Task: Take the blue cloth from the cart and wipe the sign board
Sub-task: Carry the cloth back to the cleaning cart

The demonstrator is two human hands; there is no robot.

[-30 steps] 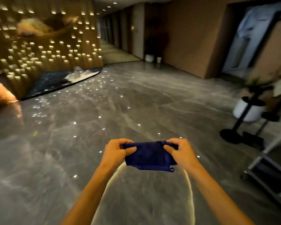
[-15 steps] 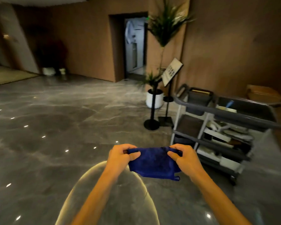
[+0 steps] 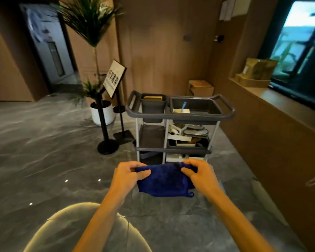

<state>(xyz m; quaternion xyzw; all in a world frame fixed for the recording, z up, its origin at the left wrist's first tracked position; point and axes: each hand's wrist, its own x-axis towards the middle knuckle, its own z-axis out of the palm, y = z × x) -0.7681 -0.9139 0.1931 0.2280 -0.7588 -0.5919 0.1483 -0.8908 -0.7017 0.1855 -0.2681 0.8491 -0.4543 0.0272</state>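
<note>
Already the cloth [image 3: 164, 180] is off the cart [image 3: 178, 115], pinched at its top corners by left hand [image 3: 128, 176] and right hand [image 3: 201, 176]; the sign [image 3: 114, 78], well apart beyond, probably awaits wiping.

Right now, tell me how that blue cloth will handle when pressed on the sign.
The blue cloth sags between the left hand and right hand, so it is probably floppy and light. Its plush surface should grip, not slide. Bunching seems likely unless folded.
</note>
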